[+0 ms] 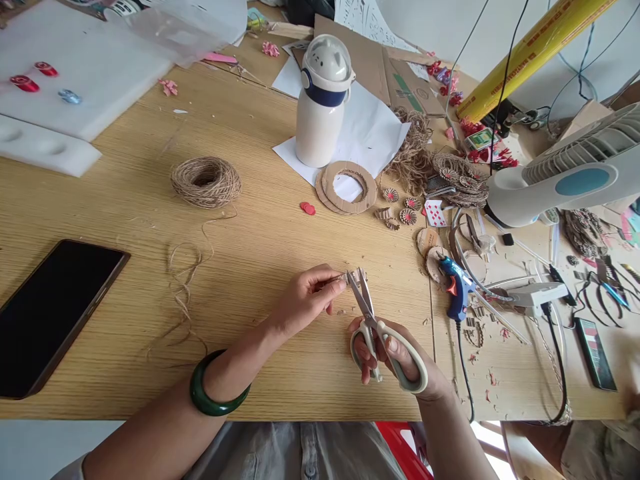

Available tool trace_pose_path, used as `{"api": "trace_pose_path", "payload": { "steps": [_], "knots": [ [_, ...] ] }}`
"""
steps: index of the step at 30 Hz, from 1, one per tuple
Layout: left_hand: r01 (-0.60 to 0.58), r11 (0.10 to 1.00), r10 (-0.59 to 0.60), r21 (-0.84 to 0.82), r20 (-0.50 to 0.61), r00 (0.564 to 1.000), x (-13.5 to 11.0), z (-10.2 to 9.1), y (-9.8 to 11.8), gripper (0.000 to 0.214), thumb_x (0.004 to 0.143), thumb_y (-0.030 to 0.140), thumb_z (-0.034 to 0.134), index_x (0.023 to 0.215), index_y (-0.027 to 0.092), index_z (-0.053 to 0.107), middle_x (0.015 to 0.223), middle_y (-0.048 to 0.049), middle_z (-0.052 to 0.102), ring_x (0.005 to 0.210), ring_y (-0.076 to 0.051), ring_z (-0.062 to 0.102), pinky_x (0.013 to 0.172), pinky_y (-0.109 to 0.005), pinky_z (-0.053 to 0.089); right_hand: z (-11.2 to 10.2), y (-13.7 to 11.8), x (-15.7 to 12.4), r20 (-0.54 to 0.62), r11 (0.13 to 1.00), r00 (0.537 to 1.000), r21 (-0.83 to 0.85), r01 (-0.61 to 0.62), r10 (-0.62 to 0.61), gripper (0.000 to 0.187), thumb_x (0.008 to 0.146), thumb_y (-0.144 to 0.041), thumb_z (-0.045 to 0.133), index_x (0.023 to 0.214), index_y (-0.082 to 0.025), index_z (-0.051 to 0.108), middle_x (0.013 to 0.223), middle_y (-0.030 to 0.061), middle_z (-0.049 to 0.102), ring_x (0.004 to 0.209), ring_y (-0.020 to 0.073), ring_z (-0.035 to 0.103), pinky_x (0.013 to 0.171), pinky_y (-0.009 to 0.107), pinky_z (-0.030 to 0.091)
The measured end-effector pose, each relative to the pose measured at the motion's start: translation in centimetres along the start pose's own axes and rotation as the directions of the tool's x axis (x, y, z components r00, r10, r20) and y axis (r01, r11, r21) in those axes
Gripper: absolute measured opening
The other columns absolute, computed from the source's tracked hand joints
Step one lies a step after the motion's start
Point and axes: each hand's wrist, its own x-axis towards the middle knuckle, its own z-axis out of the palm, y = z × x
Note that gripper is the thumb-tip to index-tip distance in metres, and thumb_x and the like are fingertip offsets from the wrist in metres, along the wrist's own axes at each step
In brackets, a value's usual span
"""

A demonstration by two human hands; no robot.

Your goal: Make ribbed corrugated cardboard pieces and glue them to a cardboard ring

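My left hand (307, 297), with a green bangle (220, 407) on its forearm, pinches a small strip of corrugated cardboard (356, 275). In my right hand (400, 357) is a pair of scissors (369, 313) with pale handles, finger and thumb through the loops. The blades point away from me and stand slightly apart, with the strip at their tips; whether they touch it I cannot tell. Small scraps lie on the wood around the blades. Beyond my hands are cardboard rings (367, 190) and several small rolled cardboard rosettes (408, 216) with red centres.
A ball of twine (206, 181) trails a loose strand at left, near a dark phone (60, 313). A white bottle (323, 107) stands at the back. On the right are a blue glue gun (456, 287), a power strip (537, 293), a fan (555, 183) and pliers (603, 287).
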Motion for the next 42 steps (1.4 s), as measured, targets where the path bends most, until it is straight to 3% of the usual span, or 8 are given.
{"api": "trace_pose_path", "payload": {
  "steps": [9,17,23,29,36,42],
  "knots": [
    [-0.003,1.000,0.003,-0.006,-0.046,0.999,0.0,0.0,0.3,0.022,0.089,0.031,0.060,0.076,0.014,0.065,0.061,0.0059,0.046,0.050,-0.007,0.052,0.050,-0.020,0.041,0.3,-0.6,-0.8,0.006,0.999,1.000,-0.043,-0.009,0.010,0.051,0.090,-0.056,0.059,0.113,-0.011,0.060,0.079,0.0037,0.050,0.064,0.0122,0.048,0.056,0.029,0.055],
    [-0.095,0.993,0.099,0.065,-0.055,0.994,0.1,-0.1,-0.1,0.019,0.089,0.030,0.061,0.080,0.014,0.067,0.071,0.0035,0.049,0.054,-0.006,0.051,0.048,-0.020,0.043,0.3,-0.4,-0.7,-0.007,0.999,1.000,-0.050,-0.011,0.011,0.048,0.092,-0.055,0.057,0.111,-0.011,0.060,0.078,0.0032,0.050,0.063,0.0120,0.048,0.056,0.029,0.056],
    [0.002,1.000,-0.002,-0.002,0.004,1.000,0.0,-0.2,-0.5,0.022,0.090,0.032,0.060,0.079,0.015,0.068,0.061,0.0057,0.043,0.048,-0.007,0.048,0.048,-0.021,0.043,-0.1,0.3,-0.7,-0.001,0.998,1.000,-0.061,-0.001,0.001,0.048,0.093,-0.054,0.056,0.116,-0.012,0.059,0.080,0.0034,0.050,0.065,0.0127,0.049,0.057,0.029,0.055],
    [-0.016,0.999,0.016,0.034,0.006,1.000,-0.1,0.0,0.1,0.020,0.088,0.030,0.061,0.075,0.015,0.064,0.065,0.0053,0.046,0.051,-0.006,0.050,0.049,-0.020,0.043,0.1,0.4,-0.5,-0.015,0.999,1.000,-0.038,0.022,-0.023,0.047,0.093,-0.052,0.056,0.117,-0.012,0.059,0.080,0.0035,0.050,0.067,0.0129,0.047,0.057,0.029,0.054],
    [-0.039,0.997,0.039,0.060,-0.007,0.999,0.0,0.1,0.2,0.025,0.089,0.029,0.059,0.068,0.015,0.059,0.067,0.0044,0.047,0.053,-0.007,0.052,0.051,-0.020,0.043,0.0,0.6,-0.4,-0.123,0.999,0.991,0.001,0.052,-0.051,0.047,0.095,-0.055,0.050,0.118,-0.015,0.059,0.078,0.0021,0.048,0.066,0.0133,0.046,0.055,0.028,0.053],
    [0.004,1.000,-0.004,-0.028,0.004,1.000,0.0,0.1,0.2,0.021,0.088,0.034,0.059,0.088,0.014,0.067,0.068,0.0038,0.049,0.058,-0.010,0.053,0.058,-0.024,0.047,0.1,-0.1,-0.9,-0.051,0.996,0.998,-0.078,0.033,-0.037,0.050,0.092,-0.056,0.054,0.117,-0.013,0.060,0.079,0.0036,0.050,0.065,0.0145,0.049,0.056,0.030,0.053]
  ]
}}
